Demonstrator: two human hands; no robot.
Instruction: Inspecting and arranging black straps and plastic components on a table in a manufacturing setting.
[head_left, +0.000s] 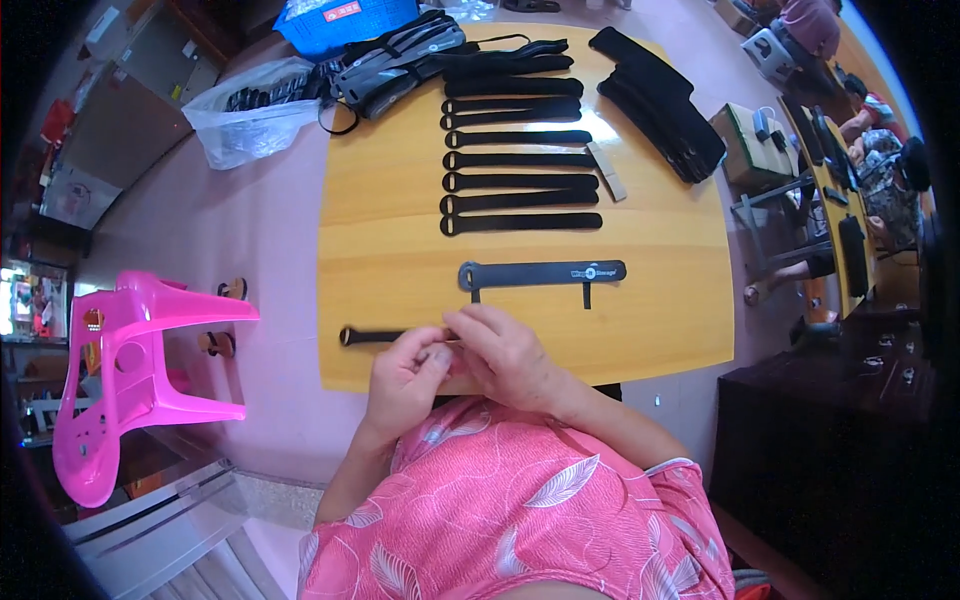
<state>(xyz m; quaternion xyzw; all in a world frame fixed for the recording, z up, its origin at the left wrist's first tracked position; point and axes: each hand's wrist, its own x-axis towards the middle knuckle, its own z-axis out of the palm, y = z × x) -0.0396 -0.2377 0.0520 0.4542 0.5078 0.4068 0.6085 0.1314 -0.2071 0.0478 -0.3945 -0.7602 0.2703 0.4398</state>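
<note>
My left hand [405,378] and my right hand [510,358] meet at the table's near edge, fingers closed and fingertips close together. A narrow black strap [372,337] with a looped end sticks out to the left from between them; its other end is hidden by my fingers. Just beyond my hands lies a wide dark grey strap [535,274] with an oval eyelet at its left end and pale printing. Two short black tabs [587,295] show below its near edge. Farther off, several black looped straps [525,223] lie in a column, eyelets to the left.
A small beige strip [607,172] touches the strap ends. Folded black fabric pieces [665,105] occupy the table's [400,240] far right. Bundled grey straps [400,65], a plastic bag [250,125] and a blue basket [345,25] are at far left. A pink stool [150,350] lies tipped on the floor.
</note>
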